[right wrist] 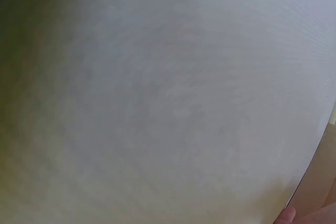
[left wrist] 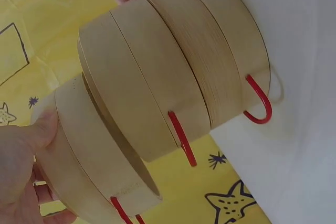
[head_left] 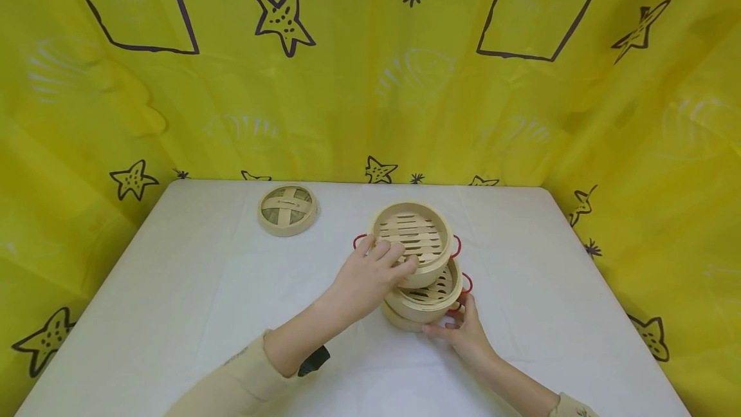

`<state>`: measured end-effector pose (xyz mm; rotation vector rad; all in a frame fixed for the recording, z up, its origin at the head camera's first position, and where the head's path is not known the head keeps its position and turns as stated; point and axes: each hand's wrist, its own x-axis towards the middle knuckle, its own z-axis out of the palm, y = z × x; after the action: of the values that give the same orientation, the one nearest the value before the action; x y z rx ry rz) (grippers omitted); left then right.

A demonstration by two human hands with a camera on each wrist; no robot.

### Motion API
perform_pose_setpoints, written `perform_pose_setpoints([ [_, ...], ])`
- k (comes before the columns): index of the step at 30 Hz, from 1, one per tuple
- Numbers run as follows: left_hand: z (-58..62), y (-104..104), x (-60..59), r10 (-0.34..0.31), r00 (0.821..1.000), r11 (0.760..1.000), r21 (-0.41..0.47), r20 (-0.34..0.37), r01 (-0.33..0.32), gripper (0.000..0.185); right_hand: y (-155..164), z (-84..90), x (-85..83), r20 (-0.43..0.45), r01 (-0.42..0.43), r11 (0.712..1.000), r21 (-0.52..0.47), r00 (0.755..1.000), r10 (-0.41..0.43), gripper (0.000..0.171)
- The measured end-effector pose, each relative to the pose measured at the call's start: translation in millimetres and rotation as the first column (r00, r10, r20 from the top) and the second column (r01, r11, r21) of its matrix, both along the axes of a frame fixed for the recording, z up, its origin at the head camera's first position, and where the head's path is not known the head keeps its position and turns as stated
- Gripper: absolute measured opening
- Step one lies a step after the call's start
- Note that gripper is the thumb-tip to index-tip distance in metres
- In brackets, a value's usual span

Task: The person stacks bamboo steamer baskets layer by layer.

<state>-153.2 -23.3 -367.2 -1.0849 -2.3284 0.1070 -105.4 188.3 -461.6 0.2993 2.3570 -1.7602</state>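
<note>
My left hand (head_left: 370, 278) grips the near-left rim of the upper bamboo steamer basket (left wrist: 97, 135), fingers over the edge and thumb on the outer wall. This basket is tilted and shifted off the middle steamer basket (left wrist: 142, 72), with a gap showing between them in the left wrist view. The middle basket sits on the bottom steamer basket (head_left: 399, 322), which stands on the table. At the right side of the two lower baskets, my right hand (head_left: 467, 333) holds the bottom one by its wall, near the red handles. One right fingertip (right wrist: 286, 214) shows in the right wrist view.
A round bamboo lid (head_left: 287, 211) with a crossed strap lies at the back left of the white-covered table (head_left: 243, 301). Yellow curtains (head_left: 347, 114) with starfish drawings hang behind and along both sides.
</note>
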Motion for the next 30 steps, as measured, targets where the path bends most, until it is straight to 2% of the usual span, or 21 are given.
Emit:
perform_pose_setpoints([
  [4, -0.3, 5.4, 1.4, -0.013, 1.000, 1.000, -0.020, 0.015, 0.013, 0.025, 0.1, 0.1, -0.3, 0.007, -0.001, 1.000, 0.000, 1.000, 0.001, 0.084],
  [11, 0.1, 12.4, 3.1, -0.033, 0.999, 0.999, -0.041, -0.012, 0.033, 0.025, 0.1, 0.1, -0.4, -0.005, -0.004, 1.000, 0.004, 1.000, 0.004, 0.083],
  [20, 3.2, 19.6, 7.7, -0.036, 0.999, 0.998, -0.059, -0.004, 0.036, 0.024, 0.1, 1.4, -0.4, 0.009, -0.008, 1.000, -0.013, 1.000, 0.009, 0.084],
  [26, 2.0, 21.8, 9.6, -0.058, 0.998, 0.997, -0.043, -0.007, 0.058, 0.035, -0.7, 1.5, -0.3, 0.001, -0.001, 1.000, -0.006, 1.000, 0.001, 0.081],
  [30, 2.6, 21.9, 10.4, -0.059, 0.998, 0.997, -0.057, -0.017, 0.058, 0.033, -0.9, 1.4, -0.1, -0.003, -0.002, 1.000, -0.004, 1.000, 0.002, 0.082],
])
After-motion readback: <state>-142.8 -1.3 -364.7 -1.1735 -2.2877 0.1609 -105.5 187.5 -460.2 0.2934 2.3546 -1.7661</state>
